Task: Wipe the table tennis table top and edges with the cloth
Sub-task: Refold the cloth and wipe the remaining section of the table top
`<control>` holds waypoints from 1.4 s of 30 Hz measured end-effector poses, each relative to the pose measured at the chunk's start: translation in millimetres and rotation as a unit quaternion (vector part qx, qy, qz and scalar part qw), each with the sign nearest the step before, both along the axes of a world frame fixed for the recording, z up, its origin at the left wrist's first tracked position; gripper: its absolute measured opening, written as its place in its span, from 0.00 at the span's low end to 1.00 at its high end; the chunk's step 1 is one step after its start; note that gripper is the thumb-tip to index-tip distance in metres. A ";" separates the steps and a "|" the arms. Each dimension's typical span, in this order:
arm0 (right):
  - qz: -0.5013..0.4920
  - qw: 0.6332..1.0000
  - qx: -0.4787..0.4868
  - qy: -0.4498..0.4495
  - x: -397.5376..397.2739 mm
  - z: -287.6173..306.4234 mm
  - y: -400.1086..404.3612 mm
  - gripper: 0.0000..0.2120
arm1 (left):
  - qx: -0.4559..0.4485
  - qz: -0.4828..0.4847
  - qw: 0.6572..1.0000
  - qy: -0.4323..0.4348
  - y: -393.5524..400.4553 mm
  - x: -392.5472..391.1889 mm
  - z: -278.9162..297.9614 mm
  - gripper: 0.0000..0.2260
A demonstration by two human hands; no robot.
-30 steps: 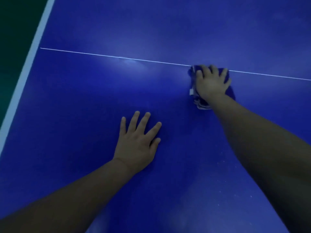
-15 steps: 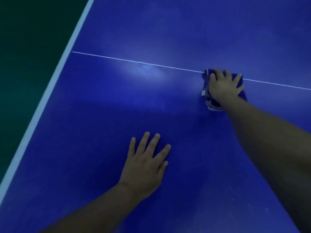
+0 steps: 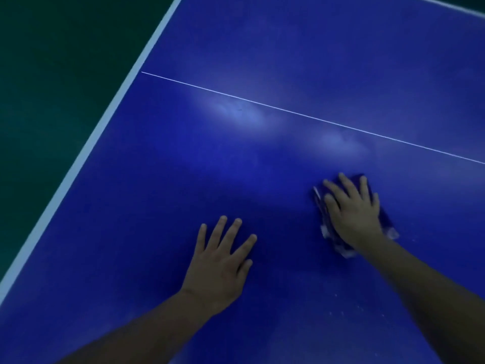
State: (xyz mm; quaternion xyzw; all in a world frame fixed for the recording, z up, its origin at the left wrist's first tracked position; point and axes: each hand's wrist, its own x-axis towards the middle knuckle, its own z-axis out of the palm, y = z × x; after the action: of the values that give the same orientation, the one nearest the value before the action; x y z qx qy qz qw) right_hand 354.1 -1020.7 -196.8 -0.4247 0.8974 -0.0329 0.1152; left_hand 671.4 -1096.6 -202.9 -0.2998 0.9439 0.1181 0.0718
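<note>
Far left we see dark green floor, then the white border stripe marking the left edge of the table tennis table, running diagonally from bottom left up toward the top centre. Tabletop is blue, dim lighting. A thin white centre line starts at the left edge and crosses the top toward the right edge of view, sloping down as it goes. Two pale hazy patches sit on the surface just on the near side of that line, one mid-table, one further right. Our left hand lies flat on the bare tabletop, palm down, fingers straight and spread, holding nothing. It's well in from the left edge, on the near side of the centre line. To its right, near but apart, our right hand presses down on the cloth, fingers extended and slightly spread over it, palm on top. No curl round the fabric that we can see, just flat pressure. The cloth is a bunched dark blue piece with lighter stripes at its edges, lying on the tabletop under that hand, showing out on the left, far and right sides. It's short of the centre line, not touching it. Small pale specks on the surface near the right forearm.
</note>
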 end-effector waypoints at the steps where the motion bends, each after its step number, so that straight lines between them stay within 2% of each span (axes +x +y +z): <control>1: -0.070 0.997 -0.001 -0.010 11.3 0.2 -18.0 0.22 | 0.000 0.004 1.000 -0.006 4.7 1.8 1.2 0.23; 2: -0.091 0.996 -0.003 -0.017 29.3 0.6 -30.2 0.22 | 0.000 0.013 1.000 -0.013 9.2 3.6 2.7 0.23; 3: -0.063 0.998 -0.008 -0.011 51.6 -1.6 -33.5 0.22 | 0.001 0.023 1.000 -0.020 13.1 5.4 4.3 0.23; 5: 0.075 0.997 -0.014 0.008 106.0 -4.8 -6.9 0.22 | 0.007 0.030 0.999 -0.032 20.4 9.2 7.4 0.24; 7: 0.211 0.977 0.000 0.015 143.9 -2.6 51.4 0.22 | 0.015 0.033 0.999 -0.035 28.7 17.5 9.5 0.24; 10: 0.317 0.947 0.031 0.024 119.6 6.3 106.5 0.22 | 0.019 0.031 0.999 -0.032 39.2 31.7 9.8 0.24; 12: 0.306 0.950 0.044 0.037 87.9 9.1 101.5 0.23 | 0.021 0.032 0.999 -0.024 43.5 38.8 9.5 0.24; 16: 0.042 0.997 0.048 -0.042 98.9 3.7 42.5 0.24 | 0.028 0.046 0.998 -0.018 48.7 42.5 9.2 0.24; 18: 0.001 0.997 0.040 -0.063 133.7 1.9 28.1 0.24 | 0.031 0.057 0.998 -0.023 53.2 42.7 9.7 0.25; 20: 0.089 0.995 0.021 -0.027 173.0 0.4 49.2 0.24 | 0.021 0.061 0.997 -0.037 59.0 45.1 10.5 0.25; 23: 0.249 0.968 0.009 -0.024 208.7 2.3 134.6 0.22 | 0.033 0.065 0.997 -0.033 68.8 56.7 9.6 0.24; 25: 0.349 0.937 0.024 -0.018 194.2 0.0 181.8 0.21 | 0.028 0.064 0.997 -0.023 77.1 67.6 7.8 0.24; 27: 0.403 0.914 0.028 0.036 156.0 -4.3 184.9 0.22 | 0.030 0.054 0.998 -0.018 83.2 78.0 7.6 0.24; 28: 0.389 0.919 0.037 0.043 142.8 -3.0 173.6 0.22 | 0.028 0.054 0.998 -0.019 85.8 83.1 8.2 0.24; 30: 0.292 0.955 0.047 0.019 135.9 3.4 139.9 0.24 | 0.024 0.057 0.998 -0.029 91.4 91.8 9.1 0.24; 32: 0.150 0.987 0.049 -0.023 155.9 5.7 111.1 0.26 | 0.027 0.070 0.997 -0.026 98.9 97.5 11.4 0.24; 34: 0.082 0.995 0.045 -0.028 193.7 4.2 104.7 0.24 | 0.035 0.083 0.996 -0.021 108.3 100.9 13.0 0.24; 35: 0.097 0.995 0.029 -0.025 213.6 2.1 114.1 0.24 | 0.035 0.086 0.996 -0.020 113.0 102.4 13.6 0.24; 37: 0.195 0.980 0.021 -0.030 241.1 0.3 155.6 0.22 | 0.038 0.088 0.995 -0.029 119.0 104.4 16.1 0.28; 40: 0.328 0.943 0.054 -0.020 229.3 0.0 222.3 0.21 | 0.045 0.092 0.994 -0.029 124.4 107.9 18.2 0.32; 42: 0.324 0.943 0.070 0.015 198.2 2.6 229.7 0.22 | 0.050 0.087 0.994 -0.034 128.9 111.5 17.0 0.32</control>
State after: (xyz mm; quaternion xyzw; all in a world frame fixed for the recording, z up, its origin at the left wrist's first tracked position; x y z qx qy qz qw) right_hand 552.3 -791.0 -194.2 -0.6842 0.7127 0.0754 0.1352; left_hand 782.8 -967.7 -185.9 -0.3810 0.9042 0.1604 0.1077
